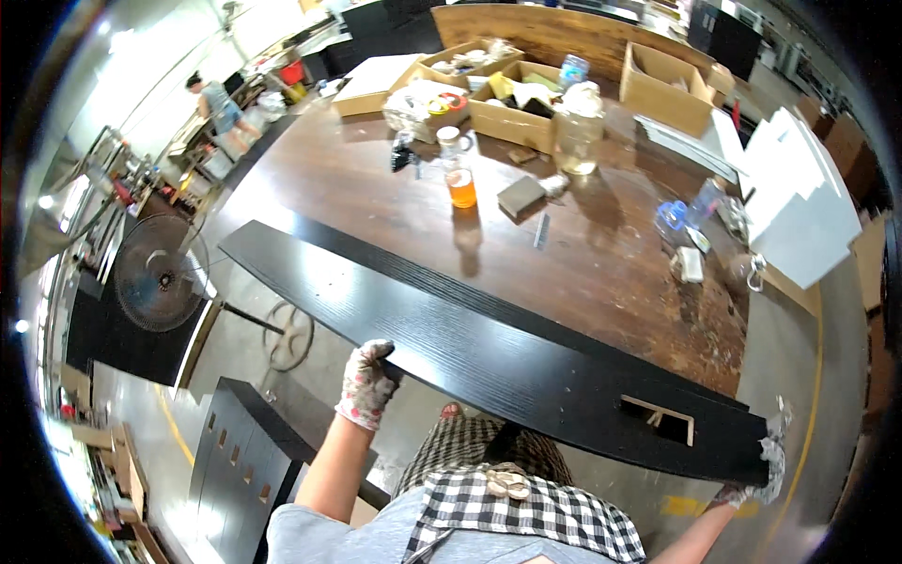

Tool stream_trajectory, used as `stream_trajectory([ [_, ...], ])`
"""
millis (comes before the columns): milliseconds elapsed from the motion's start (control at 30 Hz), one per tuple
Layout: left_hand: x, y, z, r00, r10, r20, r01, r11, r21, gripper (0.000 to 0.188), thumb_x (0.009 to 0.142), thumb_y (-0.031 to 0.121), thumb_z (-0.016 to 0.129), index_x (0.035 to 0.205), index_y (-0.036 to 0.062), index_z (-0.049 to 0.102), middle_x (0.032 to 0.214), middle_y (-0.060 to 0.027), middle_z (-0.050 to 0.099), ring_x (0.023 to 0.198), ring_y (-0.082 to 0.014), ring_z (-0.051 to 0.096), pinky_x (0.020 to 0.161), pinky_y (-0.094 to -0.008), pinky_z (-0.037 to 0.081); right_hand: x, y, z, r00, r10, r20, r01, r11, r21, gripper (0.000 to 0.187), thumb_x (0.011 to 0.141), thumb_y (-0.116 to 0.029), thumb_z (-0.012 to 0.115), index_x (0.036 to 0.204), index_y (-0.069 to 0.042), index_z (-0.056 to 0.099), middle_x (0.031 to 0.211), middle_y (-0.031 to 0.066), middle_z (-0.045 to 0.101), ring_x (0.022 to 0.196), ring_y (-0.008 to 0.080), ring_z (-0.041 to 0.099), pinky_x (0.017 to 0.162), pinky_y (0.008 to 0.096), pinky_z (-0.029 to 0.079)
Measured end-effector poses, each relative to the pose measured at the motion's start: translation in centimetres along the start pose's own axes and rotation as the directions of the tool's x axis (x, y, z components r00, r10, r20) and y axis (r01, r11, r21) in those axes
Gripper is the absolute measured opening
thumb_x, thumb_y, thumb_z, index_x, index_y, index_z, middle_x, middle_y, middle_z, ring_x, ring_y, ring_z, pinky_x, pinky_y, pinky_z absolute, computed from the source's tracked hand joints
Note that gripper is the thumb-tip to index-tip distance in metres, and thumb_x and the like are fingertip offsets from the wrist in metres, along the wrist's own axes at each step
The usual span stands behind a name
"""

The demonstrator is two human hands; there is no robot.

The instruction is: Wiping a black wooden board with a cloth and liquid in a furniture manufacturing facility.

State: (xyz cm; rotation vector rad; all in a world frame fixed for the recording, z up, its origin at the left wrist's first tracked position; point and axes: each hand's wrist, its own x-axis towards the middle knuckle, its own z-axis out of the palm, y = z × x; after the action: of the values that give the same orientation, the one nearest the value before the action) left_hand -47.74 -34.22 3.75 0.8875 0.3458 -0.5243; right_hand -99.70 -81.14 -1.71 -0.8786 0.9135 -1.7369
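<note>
A long black wood-grain board (pixel 451 348) lies slantwise before me, its near edge jutting past the table's edge. Close to its right end is a rectangular cut-out (pixel 658 420) with bare, light-coloured edges. My left hand (pixel 367 383), in a patterned work glove with dark fingertips, grips the near edge left of the middle. At the right end, my gloved right hand (pixel 769 461) is wrapped round the board's end; part of its fingers is hidden. Beneath the board's far side shows a second dark board (pixel 432 282), resting on the brown table (pixel 601 268).
On the table stand a bottle of orange liquid (pixel 460 183), a large clear jar (pixel 578 136), a grey block (pixel 522 197) and open cartons (pixel 512 122). White panels (pixel 799 197) lean at the right. A fan (pixel 162 273) and stacked black panels (pixel 246 461) stand left. Another person (pixel 223 111) is far left.
</note>
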Motion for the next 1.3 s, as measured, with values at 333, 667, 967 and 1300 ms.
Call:
stream_trajectory([
  [333, -4.5, -0.3, -4.5, 0.999, 0.004, -0.036, -0.018, 0.914, -0.406, 0.022, 0.080, -0.002, 0.055, 0.101, -0.0054, 0.061, 0.105, -0.0186, 0.066, 0.096, -0.0347, 0.063, 0.094, -0.0458, 0.049, 4.1, -4.6, 9.9, 0.732, 0.143, 0.666, 0.137, 0.927, -0.349, 0.029, 0.088, -0.033, 0.056, 0.089, -0.005, 0.064, 0.080, 0.0102, 0.062, 0.078, 0.0230, 0.061, 0.069, 0.0350, 0.049],
  [667, -10.2, 1.8, -15.9, 0.917, 0.063, -0.393, -0.260, 0.842, -0.472, 0.021, 0.082, 0.004, 0.055, 0.100, -0.0031, 0.063, 0.105, -0.0182, 0.067, 0.094, -0.0344, 0.064, 0.090, -0.0465, 0.051, -3.8, 0.5, 24.7, 0.338, 0.666, 0.665, 0.020, 0.701, -0.713, 0.018, 0.088, -0.009, 0.045, 0.104, -0.004, 0.051, 0.083, 0.0131, 0.064, 0.065, 0.0220, 0.064, 0.060, 0.0304, 0.052],
  [967, -13.2, 7.1, -24.0, 0.859, 0.430, -0.279, -0.488, 0.521, -0.700, 0.068, 0.078, 0.051, 0.071, 0.127, 0.0072, 0.053, 0.133, -0.0133, 0.052, 0.126, -0.0344, 0.045, 0.109, -0.0564, 0.031, -12.1, 9.2, 30.3, 0.439, 0.436, 0.786, -0.064, 0.888, -0.456, 0.031, 0.095, -0.018, 0.040, 0.119, -0.002, 0.050, 0.091, 0.0164, 0.063, 0.072, 0.0251, 0.065, 0.069, 0.0361, 0.055],
  [1300, -16.8, 10.2, -32.8, 0.746, 0.453, -0.489, -0.629, 0.236, -0.741, 0.068, 0.075, 0.056, 0.071, 0.123, 0.0110, 0.057, 0.123, -0.0104, 0.059, 0.116, -0.0338, 0.052, 0.106, -0.0570, 0.034, -23.3, 8.9, 39.9, 0.398, 0.664, 0.633, -0.521, 0.732, -0.440, 0.037, 0.095, -0.021, 0.041, 0.127, -0.003, 0.047, 0.100, 0.0164, 0.063, 0.077, 0.0264, 0.065, 0.071, 0.0354, 0.055],
])
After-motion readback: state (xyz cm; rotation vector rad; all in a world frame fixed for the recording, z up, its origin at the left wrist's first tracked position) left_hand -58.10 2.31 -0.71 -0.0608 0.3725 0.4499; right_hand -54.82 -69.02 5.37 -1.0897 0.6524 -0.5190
